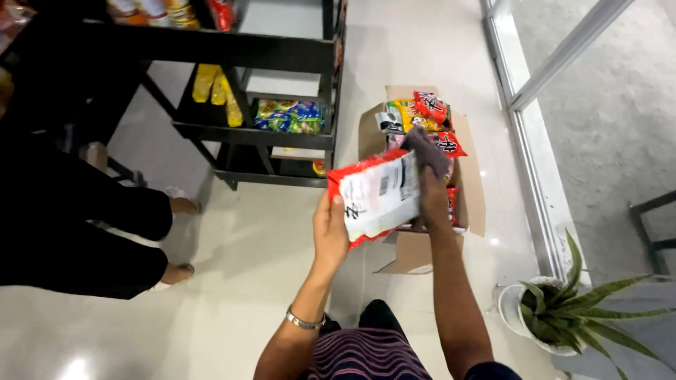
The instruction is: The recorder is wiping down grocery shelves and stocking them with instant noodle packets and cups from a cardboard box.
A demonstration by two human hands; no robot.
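Observation:
My left hand (329, 229) grips the lower left edge of a large red and white snack packet (377, 193), holding it up over the floor. My right hand (431, 190) holds a dark grey cloth (426, 149) against the packet's right side. Just behind the packet stands an open cardboard box (473, 200) with several red, yellow and green packets (422, 112) in it.
A black metal shelf rack (282, 134) with green and yellow packets stands to the left of the box. Another person in black trousers (84, 232) is at the far left. A potted plant (563, 317) sits at the right by a glass wall frame (535, 176).

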